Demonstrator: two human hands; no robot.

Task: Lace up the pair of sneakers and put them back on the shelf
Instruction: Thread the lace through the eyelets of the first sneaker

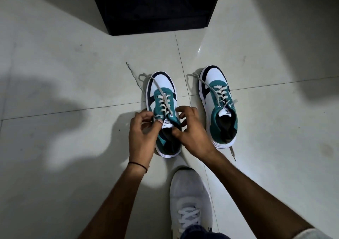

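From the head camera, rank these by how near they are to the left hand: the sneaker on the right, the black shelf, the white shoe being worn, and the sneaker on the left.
1. Left sneaker, under the left hand, which pinches its lace.
2. Right sneaker, across to the right.
3. Worn white shoe, below and right; close to the right sneaker in distance, so this order is loose.
4. Black shelf, at the top.

Pale glossy tiled floor [73, 73]. On it: two teal-white sneakers [161, 95] [218, 99] side by side, loose lace ends [134, 76] trailing on tile; black shelf unit [154, 9] behind; person's white shoe [189, 198] near.
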